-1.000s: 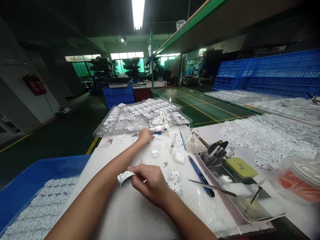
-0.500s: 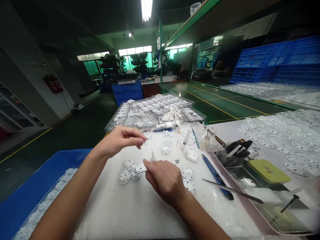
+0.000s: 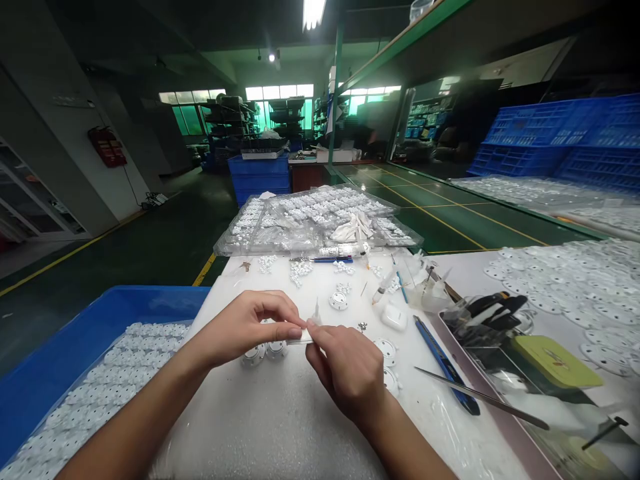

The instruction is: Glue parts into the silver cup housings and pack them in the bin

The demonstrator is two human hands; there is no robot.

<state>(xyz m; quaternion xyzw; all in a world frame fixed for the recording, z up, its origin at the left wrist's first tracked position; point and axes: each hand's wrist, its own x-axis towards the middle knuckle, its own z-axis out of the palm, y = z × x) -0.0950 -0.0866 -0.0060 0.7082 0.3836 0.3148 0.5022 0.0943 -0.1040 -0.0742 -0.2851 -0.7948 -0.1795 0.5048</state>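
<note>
Fingertips of my left hand [image 3: 250, 327] lie close together at the white part [image 3: 299, 340], just below the frame's centre, but I cannot tell whether they pinch it; my right hand [image 3: 350, 363] pinches its right end. To work well, I'd hold that right pinch steady, use the left fingertips lightly, and avoid knocking the discs [image 3: 276, 349] just beside it, lower centre-left.
</note>
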